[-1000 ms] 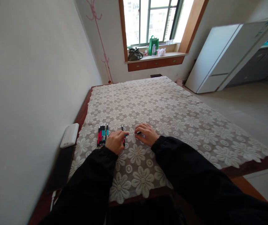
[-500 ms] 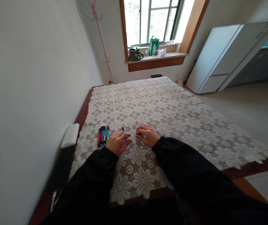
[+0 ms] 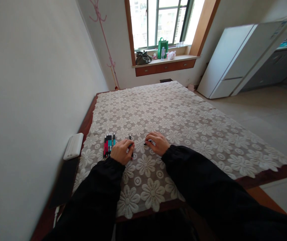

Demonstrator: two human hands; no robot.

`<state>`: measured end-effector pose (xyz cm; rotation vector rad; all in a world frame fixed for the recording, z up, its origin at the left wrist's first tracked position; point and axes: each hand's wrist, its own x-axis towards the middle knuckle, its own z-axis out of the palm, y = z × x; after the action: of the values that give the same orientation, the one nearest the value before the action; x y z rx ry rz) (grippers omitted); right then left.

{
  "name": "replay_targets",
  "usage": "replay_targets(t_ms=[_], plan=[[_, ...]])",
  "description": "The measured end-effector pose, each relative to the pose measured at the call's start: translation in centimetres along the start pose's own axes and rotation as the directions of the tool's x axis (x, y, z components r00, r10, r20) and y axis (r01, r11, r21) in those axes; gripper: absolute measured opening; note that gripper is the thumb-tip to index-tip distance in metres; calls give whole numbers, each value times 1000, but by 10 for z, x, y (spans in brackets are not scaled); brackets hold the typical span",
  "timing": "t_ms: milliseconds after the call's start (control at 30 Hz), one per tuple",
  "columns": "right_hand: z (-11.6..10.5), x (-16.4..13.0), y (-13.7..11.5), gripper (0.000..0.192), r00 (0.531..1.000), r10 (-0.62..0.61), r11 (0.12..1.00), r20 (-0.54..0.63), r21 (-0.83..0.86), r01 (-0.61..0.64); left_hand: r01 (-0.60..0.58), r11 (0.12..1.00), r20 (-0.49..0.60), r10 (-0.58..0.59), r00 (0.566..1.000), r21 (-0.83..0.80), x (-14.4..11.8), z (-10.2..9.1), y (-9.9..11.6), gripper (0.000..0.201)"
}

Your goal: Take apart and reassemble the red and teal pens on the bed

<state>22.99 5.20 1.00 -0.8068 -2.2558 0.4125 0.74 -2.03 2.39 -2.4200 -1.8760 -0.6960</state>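
Note:
My left hand (image 3: pixel 122 151) has thumb and fingers pinched on one end of a thin pale rod (image 3: pixel 139 142), which looks like a pen refill. The rod reaches across the gap to my right hand (image 3: pixel 158 143), whose fingers close on a small dark pen part (image 3: pixel 146 143). Partly under my left fingers lies a black pen (image 3: pixel 130 137), its tip pointing away. Left of that hand, several pens (image 3: pixel 109 144) with black, red and teal barrels lie side by side. Fingers cover the rod's ends.
A lace tablecloth (image 3: pixel 153 192) with flowers covers the table. Along the wall at left are a white power bank (image 3: pixel 73 146) and a black flat pad (image 3: pixel 64 182), with a white cable (image 3: pixel 56 216) near it. A fridge (image 3: pixel 236 62) stands beyond.
My hands have drawn slightly apart, the left moving left, so more of the thin rod shows between them. The dark part at my right fingertips is now plainer. The view has shifted slightly.

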Motion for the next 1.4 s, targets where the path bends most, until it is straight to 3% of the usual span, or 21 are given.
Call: replay_targets(t_ms=[400,733,1400], plan=[[4,-1,2,3,998,-53,999,-17,11,54,-34,999,-33,34,999,0,0,0,0,16],[5,-1,2,4,989,-141,988,50,63,138,-95,995,-22,94,995,-30,0,2,0,14],[4,-2,-2,10,984,-164,985,67,61,160,-200,977,-60,196,979,-69,-1,6,-1,16]])
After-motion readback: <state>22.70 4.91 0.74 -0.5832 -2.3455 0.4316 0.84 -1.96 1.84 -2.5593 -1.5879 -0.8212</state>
